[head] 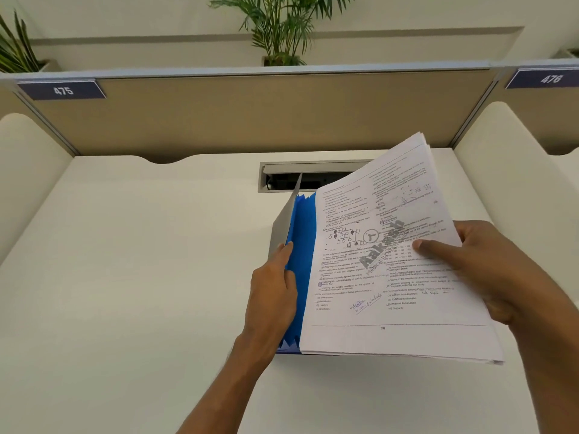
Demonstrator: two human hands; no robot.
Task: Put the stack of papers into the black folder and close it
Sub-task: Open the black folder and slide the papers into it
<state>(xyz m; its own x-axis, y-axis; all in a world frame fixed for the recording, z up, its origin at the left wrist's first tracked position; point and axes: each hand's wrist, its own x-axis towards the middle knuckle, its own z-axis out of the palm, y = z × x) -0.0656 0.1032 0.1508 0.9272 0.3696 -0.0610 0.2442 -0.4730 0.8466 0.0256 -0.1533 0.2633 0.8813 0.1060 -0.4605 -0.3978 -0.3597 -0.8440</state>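
Note:
My right hand (501, 270) grips a stack of printed white papers (385, 261) by its right edge, thumb on the top sheet. The stack hovers tilted over the open folder and hides most of it. The folder (300, 261) shows blue accordion pockets inside. Its grey cover flap (286, 220) stands raised on the left, and my left hand (272, 292) holds that flap's edge between thumb and fingers. The papers' left edge reaches the blue pockets; whether any sheet is inside a pocket is hidden.
The folder lies on a white desk (125, 277) in a cubicle with a beige back partition (250, 114). A cable slot (300, 177) is set into the desk just behind the folder. White side dividers (28, 170) stand left and right. Plants stand beyond the partition.

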